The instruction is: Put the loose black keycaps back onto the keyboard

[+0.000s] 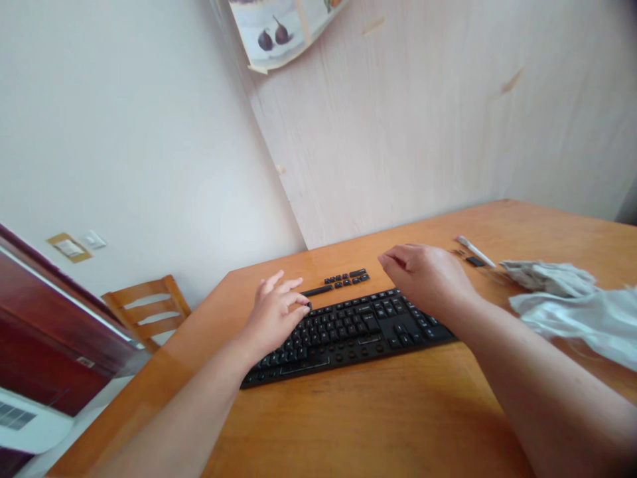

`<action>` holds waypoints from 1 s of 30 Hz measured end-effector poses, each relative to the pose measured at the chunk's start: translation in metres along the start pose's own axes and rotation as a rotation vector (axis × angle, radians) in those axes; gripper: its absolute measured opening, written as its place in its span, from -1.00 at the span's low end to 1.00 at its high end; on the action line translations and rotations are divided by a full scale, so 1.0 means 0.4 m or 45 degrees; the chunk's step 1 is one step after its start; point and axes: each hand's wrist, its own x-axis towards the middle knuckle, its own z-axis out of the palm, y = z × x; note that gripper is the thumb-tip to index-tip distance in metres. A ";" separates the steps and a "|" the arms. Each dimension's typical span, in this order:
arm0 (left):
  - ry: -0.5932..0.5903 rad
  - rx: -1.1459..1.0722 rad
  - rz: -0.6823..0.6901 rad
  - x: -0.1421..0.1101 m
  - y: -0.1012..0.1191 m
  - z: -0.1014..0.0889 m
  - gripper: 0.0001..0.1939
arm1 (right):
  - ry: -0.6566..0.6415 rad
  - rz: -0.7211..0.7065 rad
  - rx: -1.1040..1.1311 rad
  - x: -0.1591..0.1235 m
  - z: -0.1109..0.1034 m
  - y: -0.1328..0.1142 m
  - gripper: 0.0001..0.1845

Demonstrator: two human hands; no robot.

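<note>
A black computer keyboard (348, 332) lies on the wooden table, with several keycaps gone along its near side, where bare round posts show. Above its far left part is my left hand (279, 312), thumb and forefinger pinched on a small dark keycap, the other fingers spread. My right hand (423, 275) hovers over the keyboard's far right end, its fingers curled closed; whatever they may hold is hidden. Between the hands, just beyond the keyboard, loose black keycaps (346, 282) sit in rows beside a long space bar (317, 291).
On the right of the table (358, 425) are a white-handled brush (475, 251), a small black block (475, 261), a crumpled grey cloth (545, 275) and a thin white plastic bag (587, 318). A wooden chair (146, 309) stands past the left edge. A wall panel rises behind.
</note>
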 end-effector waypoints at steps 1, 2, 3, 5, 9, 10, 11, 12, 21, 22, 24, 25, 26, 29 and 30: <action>-0.006 -0.003 0.001 -0.029 0.010 -0.005 -0.83 | -0.001 0.000 0.003 0.000 -0.001 -0.002 -0.58; -0.014 -0.004 -0.003 -0.056 0.019 -0.008 -0.83 | 0.002 0.001 0.007 0.000 -0.003 -0.003 -0.58; -0.024 -0.001 -0.009 -0.080 0.027 -0.009 -0.83 | 0.008 0.003 0.011 -0.001 -0.004 -0.004 -0.58; -0.019 0.014 -0.012 -0.119 0.041 -0.008 -0.82 | 0.019 0.007 0.022 -0.002 -0.005 -0.004 -0.58; 0.001 0.065 0.004 -0.162 0.066 -0.001 -0.83 | 0.023 0.008 0.040 -0.002 -0.001 0.000 -0.58; 0.006 0.079 0.011 -0.168 0.071 0.001 -0.83 | 0.021 0.008 0.042 -0.001 0.001 0.002 -0.57; 0.013 0.093 0.019 -0.172 0.076 0.003 -0.83 | 0.019 0.008 0.042 0.000 0.003 0.003 -0.57; 0.022 0.106 0.026 -0.176 0.081 0.005 -0.83 | 0.017 0.009 0.041 0.000 0.005 0.005 -0.56; 0.057 0.239 0.076 -0.190 0.109 0.007 -0.78 | 0.017 0.031 0.064 0.006 0.008 0.013 -0.55; 0.066 0.252 0.086 -0.190 0.111 0.006 -0.78 | 0.021 0.032 0.067 0.006 0.007 0.012 -0.54; 0.077 0.269 0.108 -0.190 0.115 0.004 -0.79 | 0.026 0.036 0.068 0.007 0.006 0.011 -0.54; 0.080 0.277 0.120 -0.189 0.119 0.003 -0.79 | 0.027 0.041 0.067 0.007 0.005 0.010 -0.54; 0.080 0.288 0.130 -0.189 0.122 0.002 -0.79 | 0.027 0.045 0.067 0.007 0.004 0.009 -0.54; 0.077 0.330 0.156 -0.190 0.136 -0.001 -0.77 | 0.018 0.054 0.067 0.006 0.001 0.008 -0.55; 0.075 0.341 0.162 -0.191 0.141 -0.001 -0.76 | 0.015 0.056 0.068 0.006 0.000 0.008 -0.55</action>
